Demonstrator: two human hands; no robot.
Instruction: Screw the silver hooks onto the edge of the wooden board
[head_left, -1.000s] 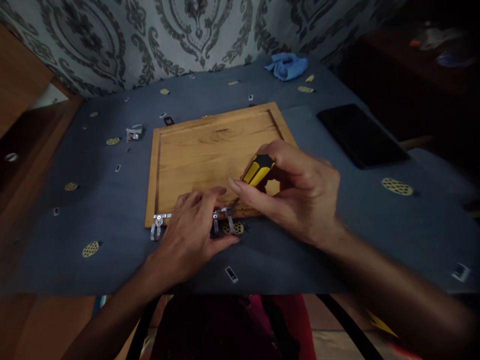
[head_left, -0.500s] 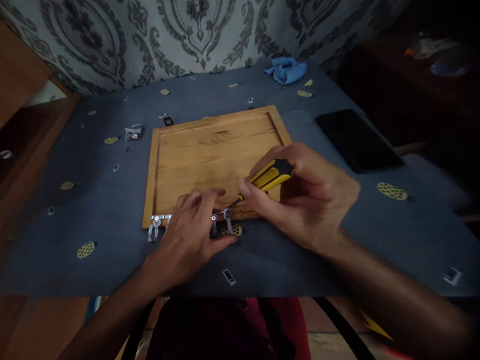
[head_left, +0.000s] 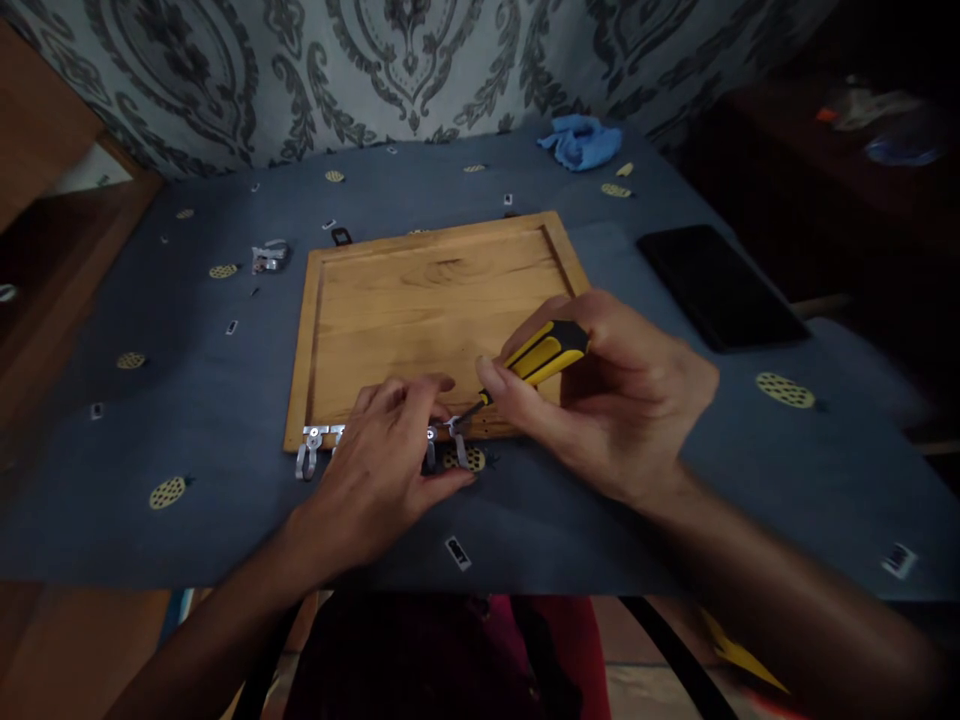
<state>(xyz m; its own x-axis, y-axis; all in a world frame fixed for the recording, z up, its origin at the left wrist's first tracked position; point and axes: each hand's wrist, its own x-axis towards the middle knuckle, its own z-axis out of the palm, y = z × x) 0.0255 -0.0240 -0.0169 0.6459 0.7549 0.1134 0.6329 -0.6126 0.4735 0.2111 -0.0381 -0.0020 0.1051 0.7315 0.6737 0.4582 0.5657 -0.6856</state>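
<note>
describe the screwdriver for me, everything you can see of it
The screwdriver has a chunky yellow and black handle, which looks like plastic or rubber, and a thin, dark shaft. It is held at a slant in the fingers of the right hand, thumb along the handle, with the black butt end up and to the right. The shaft points down and left to a metal hook at the near edge of the wooden board. Whether the tip sits in a screw is too small to tell.
</note>
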